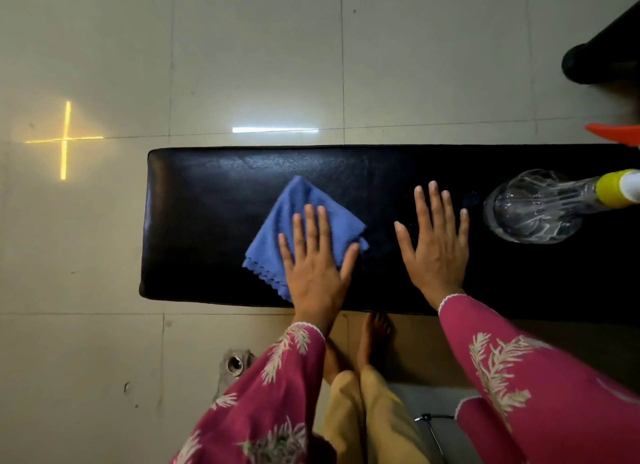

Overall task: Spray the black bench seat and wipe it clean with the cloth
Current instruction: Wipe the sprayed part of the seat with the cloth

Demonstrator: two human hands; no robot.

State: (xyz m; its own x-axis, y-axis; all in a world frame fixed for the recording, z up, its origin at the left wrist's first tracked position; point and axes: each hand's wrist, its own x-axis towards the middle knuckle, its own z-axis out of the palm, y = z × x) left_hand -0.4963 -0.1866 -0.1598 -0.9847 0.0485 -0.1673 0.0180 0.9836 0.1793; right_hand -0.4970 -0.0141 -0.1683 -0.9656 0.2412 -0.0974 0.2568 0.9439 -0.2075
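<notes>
The black bench seat runs across the middle of the view. A folded blue cloth lies on it, left of centre. My left hand presses flat on the cloth's near right part, fingers straight. My right hand rests flat on the bare seat just right of the cloth, fingers spread, holding nothing. A clear spray bottle with a yellow collar and orange trigger stands on the seat to the right of my right hand.
Pale floor tiles surround the bench, with light reflections on them. A dark object sits at the top right. My bare feet stand at the bench's near edge. A floor drain lies at lower left.
</notes>
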